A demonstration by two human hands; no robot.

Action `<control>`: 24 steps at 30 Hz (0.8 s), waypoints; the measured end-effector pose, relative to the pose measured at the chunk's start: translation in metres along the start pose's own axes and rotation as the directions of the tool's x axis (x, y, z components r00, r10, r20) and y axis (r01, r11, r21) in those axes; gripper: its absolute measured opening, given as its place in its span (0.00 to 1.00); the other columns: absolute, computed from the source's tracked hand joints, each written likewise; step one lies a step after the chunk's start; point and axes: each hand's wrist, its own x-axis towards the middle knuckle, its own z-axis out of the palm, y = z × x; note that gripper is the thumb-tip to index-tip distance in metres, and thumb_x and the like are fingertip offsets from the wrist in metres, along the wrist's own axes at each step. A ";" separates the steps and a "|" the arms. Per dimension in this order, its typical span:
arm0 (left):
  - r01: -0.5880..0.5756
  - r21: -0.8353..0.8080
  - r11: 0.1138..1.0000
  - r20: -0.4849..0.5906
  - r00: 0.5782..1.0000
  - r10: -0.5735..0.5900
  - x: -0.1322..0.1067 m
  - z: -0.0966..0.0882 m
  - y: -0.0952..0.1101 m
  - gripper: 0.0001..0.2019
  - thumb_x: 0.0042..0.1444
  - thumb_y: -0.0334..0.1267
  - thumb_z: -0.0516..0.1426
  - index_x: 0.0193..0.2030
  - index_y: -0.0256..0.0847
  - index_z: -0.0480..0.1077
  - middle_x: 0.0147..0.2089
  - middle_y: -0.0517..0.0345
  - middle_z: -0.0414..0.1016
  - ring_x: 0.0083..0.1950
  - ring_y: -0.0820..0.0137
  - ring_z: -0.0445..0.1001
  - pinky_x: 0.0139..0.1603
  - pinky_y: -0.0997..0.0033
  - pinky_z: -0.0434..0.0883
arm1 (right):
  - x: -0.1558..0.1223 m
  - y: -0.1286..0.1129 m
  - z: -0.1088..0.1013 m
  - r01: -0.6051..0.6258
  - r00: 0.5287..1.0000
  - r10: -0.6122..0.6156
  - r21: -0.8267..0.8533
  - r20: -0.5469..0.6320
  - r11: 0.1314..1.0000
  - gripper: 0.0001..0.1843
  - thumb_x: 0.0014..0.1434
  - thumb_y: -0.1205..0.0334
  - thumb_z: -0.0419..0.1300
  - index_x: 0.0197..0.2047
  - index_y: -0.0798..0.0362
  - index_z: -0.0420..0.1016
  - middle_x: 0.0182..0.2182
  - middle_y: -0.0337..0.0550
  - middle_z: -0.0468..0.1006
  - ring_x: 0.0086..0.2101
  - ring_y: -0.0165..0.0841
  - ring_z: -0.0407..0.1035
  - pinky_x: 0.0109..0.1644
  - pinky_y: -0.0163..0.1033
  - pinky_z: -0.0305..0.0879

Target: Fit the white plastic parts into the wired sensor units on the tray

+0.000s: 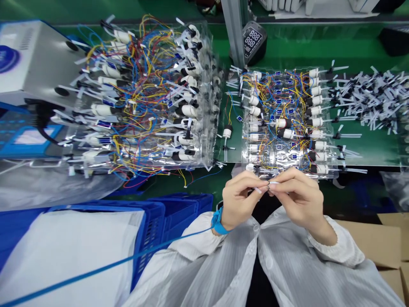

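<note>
Close to my chest, at the bench's front edge, my left hand and my right hand meet at the fingertips. Both are closed in a pinch. A thin white strip pokes out from the left fingers, and a short white piece shows at the right fingertips. They resemble the loose parts on the right, but the join between them is hidden by my fingers. Just beyond lies a clear tray holding rows of white cylinders with coloured wires. A single wired cylinder rests left of that tray.
Stacked clear trays of wired cylinders stand left, beside a grey machine. A heap of white strips with black parts lies right. A digital display sits behind a metal post. A blue cord runs from my left wristband.
</note>
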 end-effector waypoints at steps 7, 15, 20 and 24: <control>0.043 0.087 0.995 0.122 0.991 -0.054 0.005 -0.011 0.000 0.04 0.61 0.32 0.70 0.42 0.43 0.86 0.34 0.54 0.85 0.32 0.72 0.80 0.31 0.75 0.73 | -0.007 0.010 -0.004 -0.092 0.995 0.096 0.129 -0.019 0.987 0.09 0.64 0.71 0.70 0.43 0.46 0.85 0.37 0.43 0.85 0.35 0.35 0.81 0.38 0.43 0.81; -0.036 0.093 0.995 0.133 0.991 0.024 -0.001 -0.010 -0.001 0.06 0.62 0.29 0.68 0.43 0.42 0.85 0.35 0.54 0.85 0.35 0.71 0.82 0.36 0.73 0.77 | -0.010 0.010 -0.006 -0.035 0.999 0.034 0.092 0.015 0.995 0.12 0.63 0.74 0.69 0.43 0.46 0.86 0.38 0.42 0.86 0.35 0.35 0.81 0.38 0.43 0.80; 0.017 0.081 0.997 0.095 0.995 -0.025 -0.005 -0.006 0.000 0.02 0.63 0.31 0.67 0.41 0.41 0.84 0.34 0.53 0.84 0.32 0.71 0.80 0.32 0.74 0.75 | -0.018 0.011 0.002 -0.056 0.998 0.056 0.075 -0.002 0.996 0.10 0.64 0.72 0.70 0.41 0.46 0.85 0.37 0.42 0.85 0.35 0.35 0.80 0.38 0.42 0.79; 0.086 -0.099 0.991 0.144 0.987 -0.071 -0.006 -0.010 0.008 0.03 0.64 0.35 0.68 0.38 0.40 0.83 0.32 0.54 0.82 0.32 0.71 0.79 0.33 0.72 0.75 | -0.018 0.004 -0.003 -0.190 0.971 0.172 0.097 0.168 0.977 0.15 0.63 0.65 0.74 0.51 0.46 0.82 0.36 0.40 0.83 0.34 0.33 0.78 0.36 0.37 0.77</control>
